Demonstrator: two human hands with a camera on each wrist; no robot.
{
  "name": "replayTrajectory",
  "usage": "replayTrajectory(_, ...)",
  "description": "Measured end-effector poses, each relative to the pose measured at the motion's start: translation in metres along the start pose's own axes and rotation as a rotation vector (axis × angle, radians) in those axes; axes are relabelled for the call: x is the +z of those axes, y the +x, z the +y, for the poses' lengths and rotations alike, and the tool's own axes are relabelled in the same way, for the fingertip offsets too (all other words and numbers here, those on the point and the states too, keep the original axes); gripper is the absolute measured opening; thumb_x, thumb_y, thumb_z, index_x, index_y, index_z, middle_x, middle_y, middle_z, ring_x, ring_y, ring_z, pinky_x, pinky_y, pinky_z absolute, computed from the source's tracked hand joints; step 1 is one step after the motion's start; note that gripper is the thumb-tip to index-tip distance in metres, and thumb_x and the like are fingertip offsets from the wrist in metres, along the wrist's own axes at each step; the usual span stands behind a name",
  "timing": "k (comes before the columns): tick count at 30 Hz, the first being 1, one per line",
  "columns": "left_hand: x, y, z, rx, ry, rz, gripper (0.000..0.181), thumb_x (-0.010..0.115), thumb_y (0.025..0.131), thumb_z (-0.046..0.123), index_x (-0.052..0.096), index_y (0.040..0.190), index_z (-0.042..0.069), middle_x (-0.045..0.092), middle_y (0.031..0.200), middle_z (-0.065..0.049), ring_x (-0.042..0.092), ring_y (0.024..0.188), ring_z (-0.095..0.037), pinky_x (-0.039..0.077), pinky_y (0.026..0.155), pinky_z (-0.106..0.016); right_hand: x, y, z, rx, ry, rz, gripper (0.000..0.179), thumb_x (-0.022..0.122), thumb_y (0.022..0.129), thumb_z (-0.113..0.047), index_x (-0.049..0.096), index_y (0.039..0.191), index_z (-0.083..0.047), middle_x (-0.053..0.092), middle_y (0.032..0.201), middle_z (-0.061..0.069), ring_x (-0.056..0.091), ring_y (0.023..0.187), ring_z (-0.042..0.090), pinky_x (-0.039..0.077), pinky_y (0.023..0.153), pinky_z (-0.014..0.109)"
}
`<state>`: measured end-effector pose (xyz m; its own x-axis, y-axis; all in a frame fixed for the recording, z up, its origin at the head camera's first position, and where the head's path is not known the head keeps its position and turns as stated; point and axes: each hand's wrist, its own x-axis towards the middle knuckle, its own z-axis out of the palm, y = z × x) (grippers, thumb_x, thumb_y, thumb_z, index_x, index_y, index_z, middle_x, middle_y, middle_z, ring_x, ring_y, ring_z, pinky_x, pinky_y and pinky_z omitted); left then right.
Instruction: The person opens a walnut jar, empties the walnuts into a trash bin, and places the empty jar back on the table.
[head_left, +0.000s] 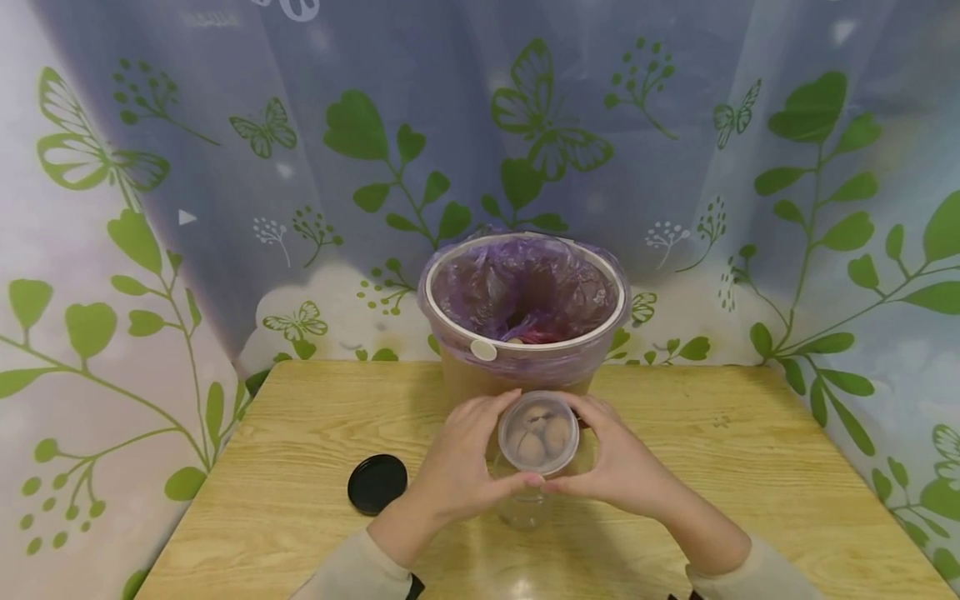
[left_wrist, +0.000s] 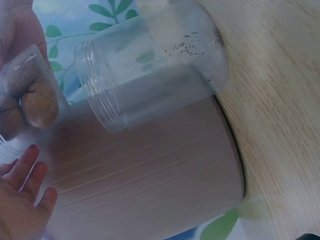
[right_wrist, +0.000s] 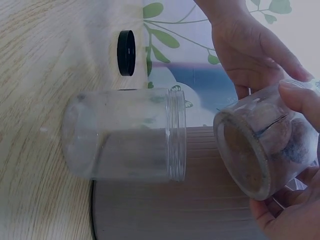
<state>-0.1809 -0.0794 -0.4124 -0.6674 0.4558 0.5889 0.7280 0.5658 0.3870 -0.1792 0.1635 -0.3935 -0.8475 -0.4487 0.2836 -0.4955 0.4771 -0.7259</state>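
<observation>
Head view, from above, facing forward and down over the counter [head_left: 750,475]; wrist views, nearer, turned sideways, share the standing jar [right_wrist: 132,137].

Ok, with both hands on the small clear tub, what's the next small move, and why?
Probably have the right hand ease off the translucent lid while the left hand steadies the small clear tub: the lid looks on, brown nuts sit inside, and the clear jar below stands uncapped, with a black lid on the wooden table.

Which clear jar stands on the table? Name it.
The larger jar, its threaded mouth uncovered; the smaller jar, with brown nuts inside, is held up by the left hand and right hand.
</observation>
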Motion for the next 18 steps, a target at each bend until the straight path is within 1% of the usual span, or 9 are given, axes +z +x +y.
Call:
replayTrajectory(3,0.0006,-0.0003,-0.0004,-0.010,0.001,-0.006,0.098,0.059,0.083,0.076,0.041,0.151,0.008,0.057,0.139,-0.005,0.051,0.129,-0.023,0.040,0.109,-0.044,0.0004,-0.0001,0.0001,-0.005,0.011,-0.013,0.096,0.093,0.066,-0.046,0.044,0.148,-0.032,0.049,0.139,-0.009,0.043,0.126,0.018,0.046,0.099,0.048)
replayTrajectory(6,0.0004,-0.0008,-0.0007,-0.029,-0.016,-0.013,0.097,0.066,0.081,0.072,0.044,0.148,0.006,0.058,0.139,-0.005,0.052,0.128,-0.023,0.043,0.106,-0.045,0.0000,0.0001,-0.0012,0.007,0.018,-0.022,0.098,0.094,0.066,-0.042,0.042,0.149,-0.031,0.048,0.140,-0.007,0.044,0.126,0.019,0.045,0.100,0.051)
replayTrajectory(12,0.0008,0.0004,-0.0027,-0.088,-0.099,-0.013,0.088,0.081,0.075,0.059,0.049,0.142,0.010,0.058,0.136,0.001,0.051,0.127,-0.018,0.045,0.104,-0.043,-0.0015,0.0004,-0.0056,0.028,0.029,-0.004,0.101,0.095,0.064,-0.040,0.043,0.150,-0.026,0.050,0.137,-0.003,0.048,0.122,0.022,0.041,0.100,0.055)
replayTrajectory(15,0.0017,-0.0002,-0.0035,-0.100,-0.137,-0.002,0.087,0.083,0.074,0.054,0.050,0.141,0.010,0.059,0.133,0.002,0.051,0.126,-0.018,0.046,0.103,-0.044,-0.0002,0.0000,-0.0046,0.015,0.054,0.012,0.099,0.095,0.064,-0.039,0.044,0.148,-0.026,0.052,0.135,-0.004,0.049,0.123,0.021,0.041,0.103,0.055)
replayTrajectory(18,0.0032,-0.0017,-0.0036,-0.103,-0.164,0.022,0.086,0.084,0.073,0.052,0.050,0.139,0.009,0.060,0.131,0.001,0.052,0.124,-0.018,0.047,0.101,-0.044,0.0021,-0.0015,-0.0016,-0.008,0.107,0.028,0.095,0.095,0.065,-0.035,0.045,0.145,-0.027,0.053,0.134,-0.006,0.049,0.124,0.021,0.039,0.104,0.057)
